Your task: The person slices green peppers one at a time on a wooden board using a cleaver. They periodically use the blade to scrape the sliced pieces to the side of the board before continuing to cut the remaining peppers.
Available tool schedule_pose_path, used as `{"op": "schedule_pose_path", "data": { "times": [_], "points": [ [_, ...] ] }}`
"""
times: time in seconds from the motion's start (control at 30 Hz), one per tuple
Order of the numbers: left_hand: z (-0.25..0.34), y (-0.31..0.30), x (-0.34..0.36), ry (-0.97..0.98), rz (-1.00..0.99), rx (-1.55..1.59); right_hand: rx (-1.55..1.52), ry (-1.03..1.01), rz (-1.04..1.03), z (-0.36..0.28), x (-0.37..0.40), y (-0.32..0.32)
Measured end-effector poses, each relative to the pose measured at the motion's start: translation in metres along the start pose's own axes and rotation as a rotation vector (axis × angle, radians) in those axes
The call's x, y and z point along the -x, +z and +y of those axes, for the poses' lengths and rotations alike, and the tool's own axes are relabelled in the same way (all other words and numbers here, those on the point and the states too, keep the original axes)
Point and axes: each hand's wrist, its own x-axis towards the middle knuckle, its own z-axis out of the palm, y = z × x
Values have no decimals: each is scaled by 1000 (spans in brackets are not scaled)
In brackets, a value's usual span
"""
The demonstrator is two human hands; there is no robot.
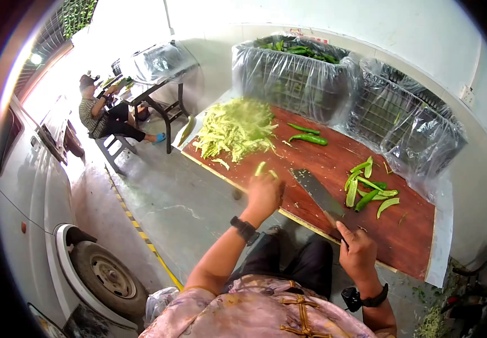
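My left hand (265,194) is closed over the front edge of the board, with a pale green pepper piece (260,168) poking out from its fingers. In my right hand (359,250) is the handle of a broad-bladed knife (315,188), its blade lying low over the board and pointing away to the left. Right of the blade are split and whole green peppers (366,200). Beyond it lie two whole green peppers (309,138). A large heap of pale yellow-green shreds (235,130) covers the board's left end.
The reddish-brown board (407,236) carries all this. Behind it stand plastic-lined crates, one with green peppers (297,49), another crate (407,112) to its right. A seated person (100,110) works at a far table (159,90). A white vehicle (35,208) stands left.
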Motion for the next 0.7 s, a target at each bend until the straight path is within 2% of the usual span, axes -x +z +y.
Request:
{"op": "schedule_pose_path", "data": {
  "times": [0.07, 0.2, 0.37, 0.7],
  "points": [
    [1, -6, 7, 44, 22, 17, 100, -41, -40, 0, 3, -2],
    [2, -16, 22, 114, 40, 55, 106, -102, -37, 1, 1, -3],
    [7, -22, 30, 83, 56, 75, 253, -250, -112, 2, -8, -2],
    [5, -26, 28, 93, 1, 79, 191, -226, -201, -13, -28, -26]
  ]
}}
